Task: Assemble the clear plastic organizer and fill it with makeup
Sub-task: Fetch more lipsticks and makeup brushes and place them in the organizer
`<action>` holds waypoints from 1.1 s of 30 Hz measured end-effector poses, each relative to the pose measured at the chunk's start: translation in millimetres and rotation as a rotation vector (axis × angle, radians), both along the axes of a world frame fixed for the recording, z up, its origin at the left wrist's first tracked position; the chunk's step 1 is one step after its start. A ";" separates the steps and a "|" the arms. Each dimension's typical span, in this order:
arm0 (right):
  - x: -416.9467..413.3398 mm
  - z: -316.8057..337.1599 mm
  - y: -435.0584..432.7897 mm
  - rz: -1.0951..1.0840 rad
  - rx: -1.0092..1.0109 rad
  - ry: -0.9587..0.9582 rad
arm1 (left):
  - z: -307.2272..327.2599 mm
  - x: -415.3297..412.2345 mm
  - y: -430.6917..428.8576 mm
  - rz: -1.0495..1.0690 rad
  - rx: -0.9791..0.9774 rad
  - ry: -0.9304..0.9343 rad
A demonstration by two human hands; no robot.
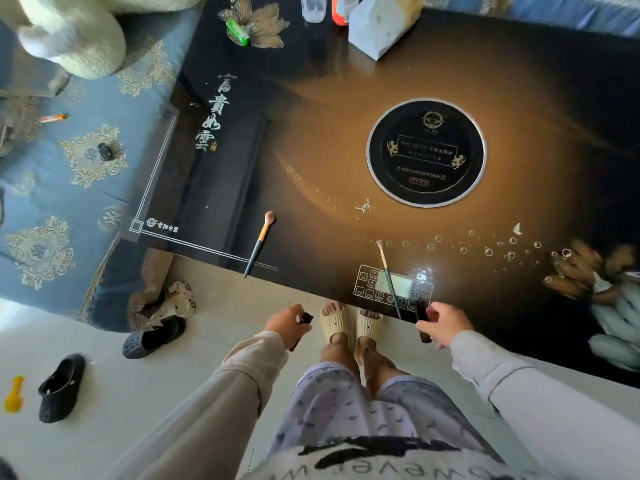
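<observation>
Both hands full at the surface (pixel 346 133) edge

My left hand (pixel 285 322) and right hand (pixel 441 322) each clamp a dark stick; nearer brush (pixel 389 277) lies just ahead of right, handle toward me

Soft daylight fills my view. My glossy tabletop (pixel 346 133) glows amber mid-scene, with a small white glare spot near its control panel (pixel 394 289). Edges bow wide-angle; my fingers (pixel 433 311) blur slightly.
</observation>
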State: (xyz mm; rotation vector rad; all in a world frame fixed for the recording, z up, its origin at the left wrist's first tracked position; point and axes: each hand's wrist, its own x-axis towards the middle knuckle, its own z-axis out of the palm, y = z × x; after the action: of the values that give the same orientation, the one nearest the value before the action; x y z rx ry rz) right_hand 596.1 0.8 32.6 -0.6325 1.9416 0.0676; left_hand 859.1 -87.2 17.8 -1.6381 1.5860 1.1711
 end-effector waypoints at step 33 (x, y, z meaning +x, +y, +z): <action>156.6 16.3 270.0 -1.297 0.070 0.186 | 30.4 -81.3 5.6 -0.816 0.034 0.066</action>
State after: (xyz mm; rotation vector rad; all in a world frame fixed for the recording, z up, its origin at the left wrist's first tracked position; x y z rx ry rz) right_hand 752.7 270.8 48.8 0.7668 2.1704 -0.6247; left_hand 777.8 -81.6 48.1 -0.7694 1.9714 0.7952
